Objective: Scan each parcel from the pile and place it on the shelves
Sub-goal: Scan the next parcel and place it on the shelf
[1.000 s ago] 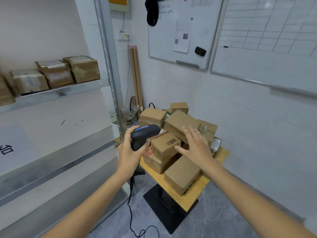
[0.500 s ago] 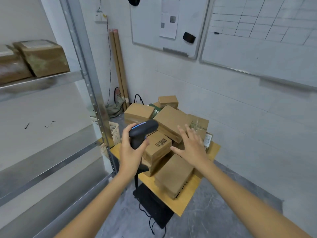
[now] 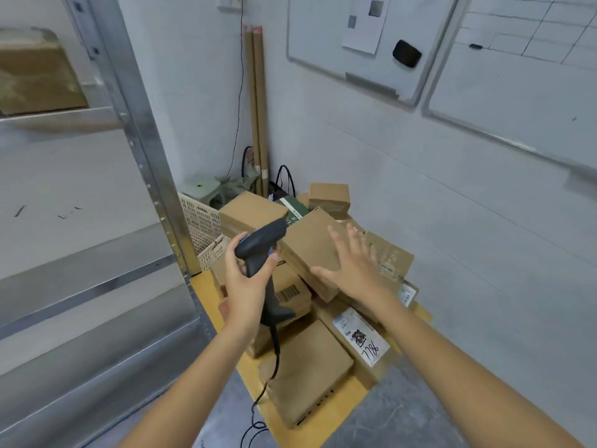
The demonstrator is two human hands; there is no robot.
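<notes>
On table [image 3: 336, 412]: one scanner [image 3: 261, 245] | two hands | parcels uncounted

The scanner [image 3: 258, 253] is black with a small blue light on top. The parcels [image 3: 310, 250] are plain brown cardboard; one at five o'clock in the pile bears a white label [image 3: 361, 337] with black handwriting. The table [image 3: 342, 412] is yellow, the shelves [image 3: 135, 124] grey metal, the crate [image 3: 200, 221] cream latticed.

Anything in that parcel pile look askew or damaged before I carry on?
No damage shows. The pile is a loose heap: the top parcel under the open right hand lies tilted, and the front parcel overhangs the table edge. The left hand grips the scanner.
</notes>
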